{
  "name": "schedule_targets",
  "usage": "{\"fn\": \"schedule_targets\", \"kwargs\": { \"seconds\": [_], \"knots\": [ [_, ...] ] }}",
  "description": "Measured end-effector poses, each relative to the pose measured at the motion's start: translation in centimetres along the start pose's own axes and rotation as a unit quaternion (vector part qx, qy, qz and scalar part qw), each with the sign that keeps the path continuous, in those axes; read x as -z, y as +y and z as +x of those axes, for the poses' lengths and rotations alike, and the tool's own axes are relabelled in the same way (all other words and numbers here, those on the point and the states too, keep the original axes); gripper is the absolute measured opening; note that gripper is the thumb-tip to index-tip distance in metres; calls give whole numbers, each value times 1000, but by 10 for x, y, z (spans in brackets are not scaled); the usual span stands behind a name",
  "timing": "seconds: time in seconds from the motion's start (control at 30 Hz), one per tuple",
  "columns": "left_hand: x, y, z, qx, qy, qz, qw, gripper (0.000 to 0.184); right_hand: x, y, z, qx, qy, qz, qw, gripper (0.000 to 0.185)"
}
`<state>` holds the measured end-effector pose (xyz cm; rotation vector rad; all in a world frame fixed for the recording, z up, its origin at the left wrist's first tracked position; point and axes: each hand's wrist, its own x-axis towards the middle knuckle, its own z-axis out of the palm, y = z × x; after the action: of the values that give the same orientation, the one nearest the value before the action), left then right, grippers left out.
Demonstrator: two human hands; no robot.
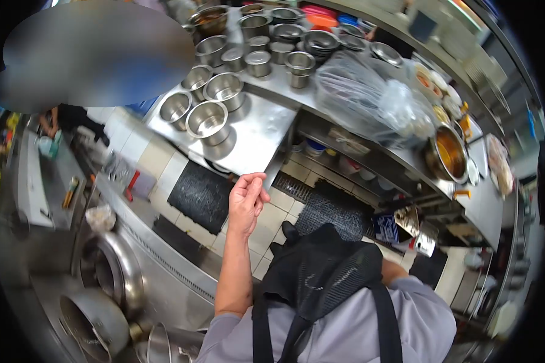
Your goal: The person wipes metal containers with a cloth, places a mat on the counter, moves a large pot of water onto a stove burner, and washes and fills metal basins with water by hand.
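Note:
My left hand is raised near the middle of the view, beside the front corner of a steel table. Its fingers are loosely curled together, and nothing shows in them. Nearest to it on that table stands an empty steel pot, with a second pot behind and a third to the left. My right forearm shows only in part beside the black apron; the right hand is hidden.
Lidded steel containers crowd the back counter, next to large plastic bags. A pot of orange liquid is at right. Black mats lie on the tiled floor. Large pots stand lower left. Another person's arm shows at far left.

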<state>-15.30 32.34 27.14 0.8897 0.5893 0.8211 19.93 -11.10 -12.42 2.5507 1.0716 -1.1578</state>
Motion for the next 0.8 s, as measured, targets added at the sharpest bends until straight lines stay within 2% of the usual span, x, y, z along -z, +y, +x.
{"fn": "schedule_targets", "kwargs": {
  "seconds": [0.07,0.13,0.2,0.3,0.33,0.4,0.47,0.5,0.57,0.6,0.67,0.73,0.8],
  "knots": [
    [16,-6,-7,8,42,-24,999,18,6,26,-50,-96,-30,27,995,33],
    [28,-18,-6,8,81,-4,997,17,19,32,-66,-130,-14,57,990,31],
    [32,-27,-4,13,100,-2,995,17,40,22,-57,-122,21,88,988,28],
    [30,-45,6,3,116,50,992,18,85,-34,-13,-7,89,197,976,24],
    [27,-48,8,2,122,74,990,18,107,-60,2,-8,31,359,933,21],
    [34,-63,14,-15,121,131,984,19,132,-97,48,4,-45,464,884,24],
    [40,-79,20,-30,118,187,975,20,168,-151,54,57,-26,443,894,19],
    [45,-84,21,-23,125,268,955,21,190,-178,56,102,-2,426,899,15],
    [49,-87,23,3,154,389,908,27,215,-195,77,121,-50,418,899,20],
    [49,-85,26,-2,169,389,906,27,223,-198,87,124,-61,407,903,20],
    [44,-87,27,-35,171,496,851,32,233,-189,105,134,-75,409,900,25],
    [37,-86,34,-18,179,503,845,36,241,-169,119,140,-83,414,896,29],
    [39,-90,45,-101,194,545,809,36,251,-149,130,172,-30,223,959,25]
  ]
}}
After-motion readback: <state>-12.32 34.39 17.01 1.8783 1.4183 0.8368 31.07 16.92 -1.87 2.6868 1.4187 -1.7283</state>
